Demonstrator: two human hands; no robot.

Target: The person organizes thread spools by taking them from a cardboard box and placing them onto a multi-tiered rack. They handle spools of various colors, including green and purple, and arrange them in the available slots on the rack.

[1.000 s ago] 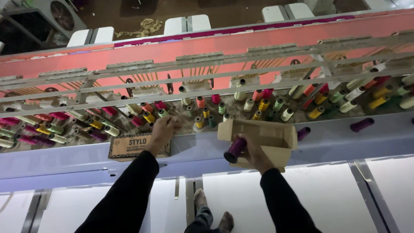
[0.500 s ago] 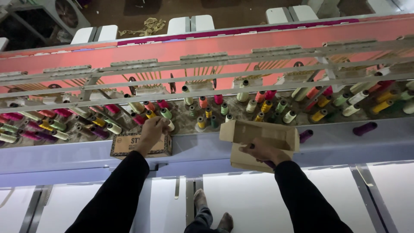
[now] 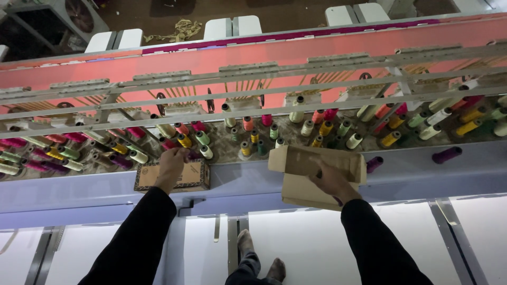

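My left hand reaches over a small closed cardboard box on the machine's ledge, its fingers at a dark purple thread spool in the rack just behind. Whether the fingers grip that spool I cannot tell. My right hand holds an open brown cardboard box by its flap at the ledge's front edge. Rows of coloured thread spools stand on the rack beyond both hands.
A long embroidery machine with metal thread-guide rails and a pink fabric band spans the view. A loose purple spool lies on the ledge at right. White table panels lie below; my bare feet show between them.
My left hand has slid left along the rack to the purple spool behind the small box. My right hand no longer holds the purple spool and now grips the open box's flap.
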